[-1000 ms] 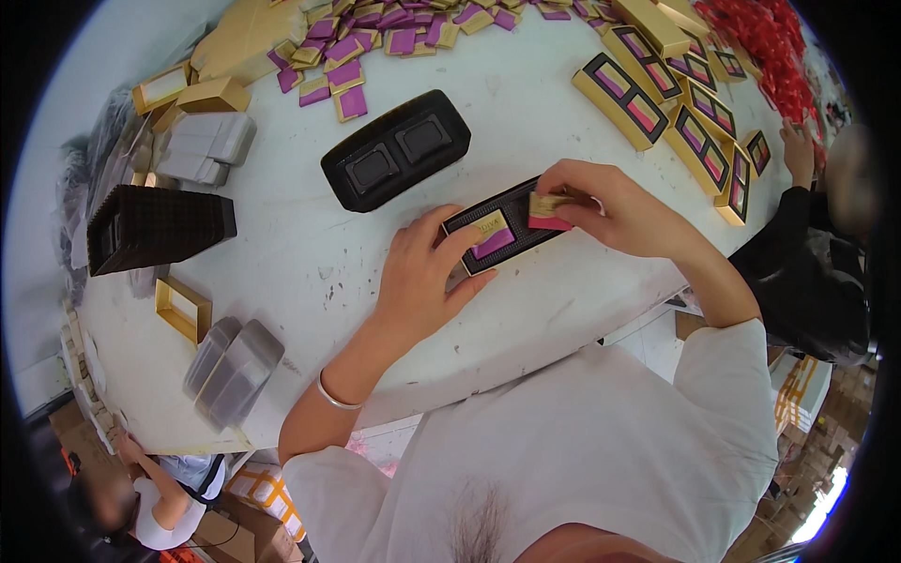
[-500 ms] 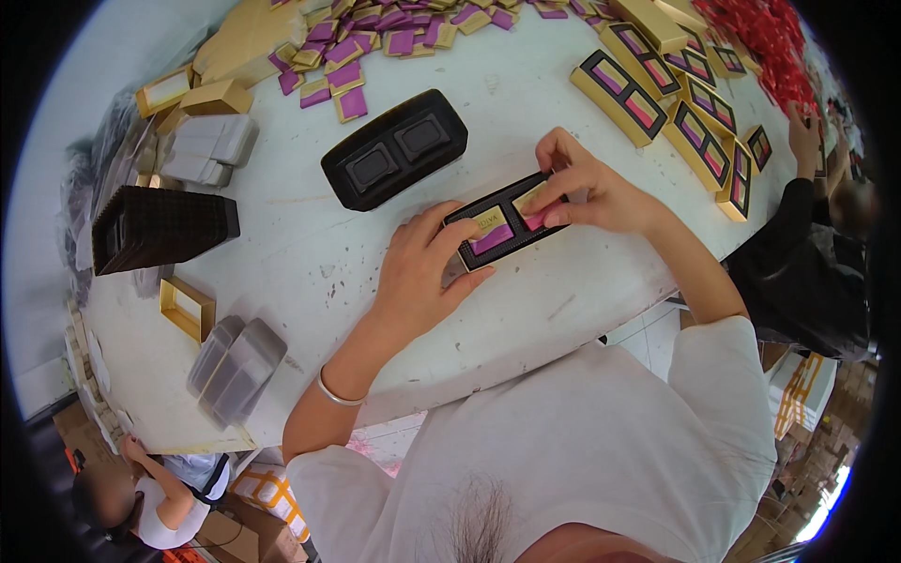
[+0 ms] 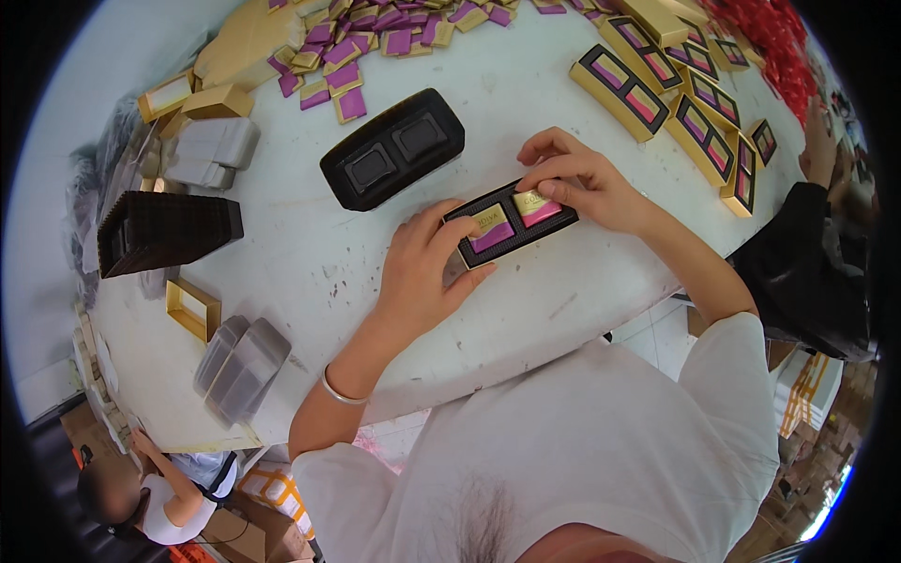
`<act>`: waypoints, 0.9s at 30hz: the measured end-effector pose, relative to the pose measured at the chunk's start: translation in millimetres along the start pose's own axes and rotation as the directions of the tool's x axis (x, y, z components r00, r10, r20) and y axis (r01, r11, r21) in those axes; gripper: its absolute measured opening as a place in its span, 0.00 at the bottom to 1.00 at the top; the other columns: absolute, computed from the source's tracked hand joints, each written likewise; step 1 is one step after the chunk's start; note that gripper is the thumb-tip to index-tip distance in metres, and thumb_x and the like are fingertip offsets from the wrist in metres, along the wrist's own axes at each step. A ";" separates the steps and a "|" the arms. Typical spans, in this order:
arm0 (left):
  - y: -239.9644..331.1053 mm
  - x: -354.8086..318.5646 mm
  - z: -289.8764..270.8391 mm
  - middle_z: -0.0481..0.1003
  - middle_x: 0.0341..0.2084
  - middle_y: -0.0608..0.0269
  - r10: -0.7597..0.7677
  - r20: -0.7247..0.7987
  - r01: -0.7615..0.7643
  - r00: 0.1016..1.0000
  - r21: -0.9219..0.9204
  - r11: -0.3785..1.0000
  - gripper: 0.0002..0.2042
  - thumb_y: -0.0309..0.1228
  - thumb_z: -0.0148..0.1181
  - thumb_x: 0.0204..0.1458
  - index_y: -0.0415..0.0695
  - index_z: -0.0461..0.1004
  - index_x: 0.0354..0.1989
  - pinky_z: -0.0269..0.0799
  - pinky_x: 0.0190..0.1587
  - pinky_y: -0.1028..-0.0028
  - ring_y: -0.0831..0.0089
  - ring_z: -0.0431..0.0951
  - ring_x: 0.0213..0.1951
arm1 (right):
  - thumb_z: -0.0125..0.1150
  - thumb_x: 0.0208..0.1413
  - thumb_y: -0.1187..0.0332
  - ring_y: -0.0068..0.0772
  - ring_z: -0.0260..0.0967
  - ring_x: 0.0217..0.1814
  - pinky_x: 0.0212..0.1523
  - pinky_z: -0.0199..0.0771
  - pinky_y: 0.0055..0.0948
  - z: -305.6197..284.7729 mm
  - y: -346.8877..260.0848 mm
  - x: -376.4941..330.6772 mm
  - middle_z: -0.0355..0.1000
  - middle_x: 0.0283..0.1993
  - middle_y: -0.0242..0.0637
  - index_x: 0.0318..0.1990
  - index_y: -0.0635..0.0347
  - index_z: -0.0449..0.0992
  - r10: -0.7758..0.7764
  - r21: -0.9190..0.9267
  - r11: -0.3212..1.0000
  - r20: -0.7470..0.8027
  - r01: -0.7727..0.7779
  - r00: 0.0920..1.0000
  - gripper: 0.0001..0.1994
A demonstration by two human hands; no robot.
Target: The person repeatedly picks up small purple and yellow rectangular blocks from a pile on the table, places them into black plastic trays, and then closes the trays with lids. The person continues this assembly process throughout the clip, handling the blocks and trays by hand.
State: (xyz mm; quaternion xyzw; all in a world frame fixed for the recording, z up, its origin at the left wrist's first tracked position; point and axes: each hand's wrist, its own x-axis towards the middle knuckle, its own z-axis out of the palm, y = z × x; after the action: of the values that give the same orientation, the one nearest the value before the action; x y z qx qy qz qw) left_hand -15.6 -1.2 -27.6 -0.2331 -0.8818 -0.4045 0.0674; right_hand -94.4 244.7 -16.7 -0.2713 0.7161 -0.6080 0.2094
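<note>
Black tray (image 3: 511,225) holds two gold-and-pink packets; empty black tray (image 3: 392,161) nearby.

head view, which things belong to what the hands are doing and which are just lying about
In hand:
- black two-slot tray, steadied by the left hand
- purple-and-gold packet under the right hand
- second packet, already seated

Lying about:
- empty black tray
- stack of dark trays
- loose packets
- finished gold boxes
- grey lids
</note>
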 end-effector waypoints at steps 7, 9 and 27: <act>0.9 0.6 -0.2 0.70 0.48 0.51 0.009 0.012 -0.009 1.000 0.009 1.000 0.20 0.31 0.72 0.38 0.45 0.69 0.39 0.67 0.48 0.63 0.52 0.71 0.46 | 0.58 0.52 0.79 0.27 0.60 0.49 0.49 0.63 0.27 1.8 -3.3 1.8 0.62 0.45 0.32 0.38 0.58 0.70 -0.027 -0.140 0.990 0.002 0.028 1.000 0.08; -0.9 1.7 -0.2 0.70 0.48 0.51 0.020 0.013 -0.020 1.000 0.016 1.000 0.20 0.31 0.72 0.38 0.45 0.70 0.39 0.67 0.48 0.63 0.52 0.71 0.46 | 0.58 0.51 0.80 0.26 0.60 0.49 0.49 0.63 0.25 -1.3 -2.1 8.0 0.62 0.44 0.32 0.40 0.58 0.69 0.084 -0.009 0.996 0.006 -0.084 0.996 0.11; 24.5 19.9 -49.0 0.60 0.61 0.50 0.204 -0.193 -0.091 0.960 0.471 0.878 0.29 0.49 0.69 0.38 0.47 0.72 0.48 0.59 0.52 0.59 0.53 0.65 0.53 | 0.64 0.47 0.65 0.55 0.57 0.63 0.61 0.56 0.48 -66.7 -8.5 -71.2 0.63 0.59 0.47 0.42 0.63 0.71 -0.291 -0.959 0.275 -0.151 -0.068 0.945 0.16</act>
State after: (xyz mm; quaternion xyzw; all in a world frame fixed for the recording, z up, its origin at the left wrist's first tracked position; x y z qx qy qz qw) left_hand -25.2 -16.8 27.7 -0.2277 -0.9171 -0.2041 0.2558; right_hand -80.8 340.0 1.1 -0.2976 0.9373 -0.1044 -0.1486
